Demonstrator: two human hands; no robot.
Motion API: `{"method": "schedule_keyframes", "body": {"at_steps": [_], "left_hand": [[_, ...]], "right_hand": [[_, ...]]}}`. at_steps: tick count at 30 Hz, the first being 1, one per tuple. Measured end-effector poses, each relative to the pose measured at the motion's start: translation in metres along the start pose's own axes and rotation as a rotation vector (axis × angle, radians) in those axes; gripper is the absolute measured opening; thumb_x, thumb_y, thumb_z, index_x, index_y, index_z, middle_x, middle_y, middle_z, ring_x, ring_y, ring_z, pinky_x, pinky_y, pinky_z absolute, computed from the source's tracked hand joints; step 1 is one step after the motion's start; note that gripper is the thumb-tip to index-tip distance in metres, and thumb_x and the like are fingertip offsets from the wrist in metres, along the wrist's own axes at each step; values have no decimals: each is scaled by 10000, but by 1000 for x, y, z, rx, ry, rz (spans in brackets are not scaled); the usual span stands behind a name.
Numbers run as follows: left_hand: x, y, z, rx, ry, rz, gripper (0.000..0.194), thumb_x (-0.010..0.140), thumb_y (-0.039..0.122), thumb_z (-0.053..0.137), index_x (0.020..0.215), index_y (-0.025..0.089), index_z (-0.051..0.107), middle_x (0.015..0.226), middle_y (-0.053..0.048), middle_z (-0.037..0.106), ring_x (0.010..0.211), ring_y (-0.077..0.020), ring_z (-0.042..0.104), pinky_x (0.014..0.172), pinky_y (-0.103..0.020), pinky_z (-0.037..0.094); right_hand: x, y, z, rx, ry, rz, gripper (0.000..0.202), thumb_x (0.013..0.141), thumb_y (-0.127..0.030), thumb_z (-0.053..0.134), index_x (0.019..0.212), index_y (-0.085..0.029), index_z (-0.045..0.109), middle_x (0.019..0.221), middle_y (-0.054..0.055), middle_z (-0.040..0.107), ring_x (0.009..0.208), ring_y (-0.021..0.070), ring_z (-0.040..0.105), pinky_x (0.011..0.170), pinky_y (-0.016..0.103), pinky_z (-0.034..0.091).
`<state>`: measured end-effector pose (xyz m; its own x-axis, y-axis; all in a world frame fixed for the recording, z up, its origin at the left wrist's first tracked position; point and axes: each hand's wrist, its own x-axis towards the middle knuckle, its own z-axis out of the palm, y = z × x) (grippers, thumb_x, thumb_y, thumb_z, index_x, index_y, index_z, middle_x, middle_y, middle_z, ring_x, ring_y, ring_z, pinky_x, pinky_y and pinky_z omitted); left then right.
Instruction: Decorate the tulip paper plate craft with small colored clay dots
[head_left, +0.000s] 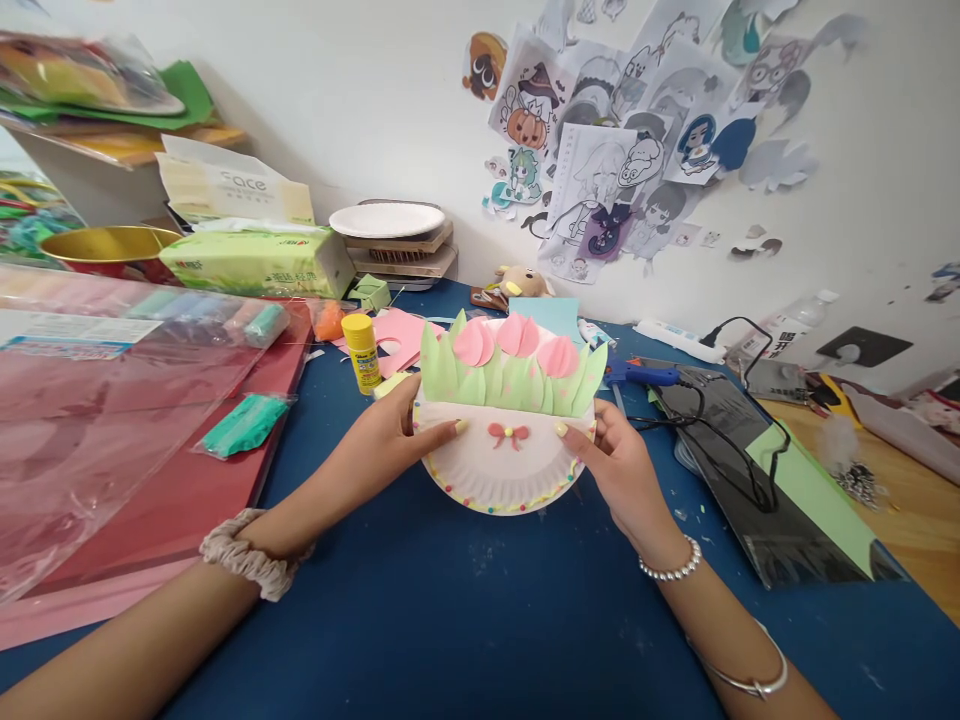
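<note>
Between my two hands is a paper plate flower basket (502, 465), held up facing me over the blue table. Its white lower half has a small red bow with a yellow centre and a rim of coloured dots on a yellow line. Green paper grass (495, 388) and pink paper flowers (517, 335) rise above it. My left hand (405, 430) grips the left edge, thumb on the front and fingers behind. At the right edge, my right hand (611, 450) pinches the plate the same way. The fingers behind the plate are partly hidden.
A yellow glue stick (362, 355) stands left of the basket, beside pink paper scraps (405, 335). On the right lie a blue glue gun (641, 374), its black cable and a dark sheet (720, 480). Red boards under plastic packaging (112, 400) cover the left side.
</note>
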<state>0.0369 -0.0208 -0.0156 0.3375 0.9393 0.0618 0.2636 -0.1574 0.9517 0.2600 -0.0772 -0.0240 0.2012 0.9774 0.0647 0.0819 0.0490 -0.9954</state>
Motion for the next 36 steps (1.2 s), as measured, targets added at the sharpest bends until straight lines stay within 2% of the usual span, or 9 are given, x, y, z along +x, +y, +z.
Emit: {"method": "schedule_keyframes", "body": {"at_steps": [4, 10, 17, 25, 31, 36], "left_hand": [[0, 1, 0, -23, 16, -15, 553, 660, 406, 647, 1161, 220, 504, 1145, -60, 617, 1037, -320, 556, 820, -426, 480], [1, 3, -3, -70, -96, -19, 558, 721, 411, 608, 1200, 180, 439, 1212, -98, 573, 1081, -292, 537, 869, -410, 452], [0, 1, 0, 101, 14, -25, 487, 747, 491, 537, 1133, 197, 487, 1136, -80, 593, 1029, -299, 546, 802, -387, 442], [-1, 7, 2, 220, 60, -60, 459, 760, 553, 455, 1021, 182, 529, 951, -57, 615, 900, -277, 567, 705, -358, 432], [-1, 7, 5, 119, 88, -105, 589, 635, 523, 614, 1105, 190, 492, 1056, -73, 616, 950, -293, 573, 725, -375, 463], [-1, 5, 5, 141, 90, -95, 566, 649, 489, 611, 1112, 187, 490, 1066, -83, 614, 959, -297, 573, 742, -394, 470]], "right_hand": [[0, 0, 0, 3, 3, 5, 371, 673, -407, 670, 955, -218, 521, 957, 60, 679, 831, 215, 637, 662, 303, 516], [-1, -1, 0, 3, 5, 4, 371, 675, -407, 668, 957, -215, 523, 956, 68, 674, 842, 217, 631, 679, 313, 514], [-1, -2, 3, 19, 20, 20, 384, 657, -399, 684, 960, -220, 531, 949, 57, 683, 837, 213, 637, 680, 308, 513], [-1, 0, 3, 29, 18, 13, 378, 656, -389, 685, 952, -209, 531, 938, 60, 684, 822, 207, 637, 665, 295, 512], [-1, -1, 3, 35, 15, 16, 357, 659, -380, 684, 938, -218, 529, 927, 49, 688, 822, 206, 640, 672, 296, 511], [-2, -1, 4, 47, 8, 15, 353, 664, -371, 683, 942, -215, 530, 929, 51, 687, 819, 199, 640, 670, 285, 509]]}}
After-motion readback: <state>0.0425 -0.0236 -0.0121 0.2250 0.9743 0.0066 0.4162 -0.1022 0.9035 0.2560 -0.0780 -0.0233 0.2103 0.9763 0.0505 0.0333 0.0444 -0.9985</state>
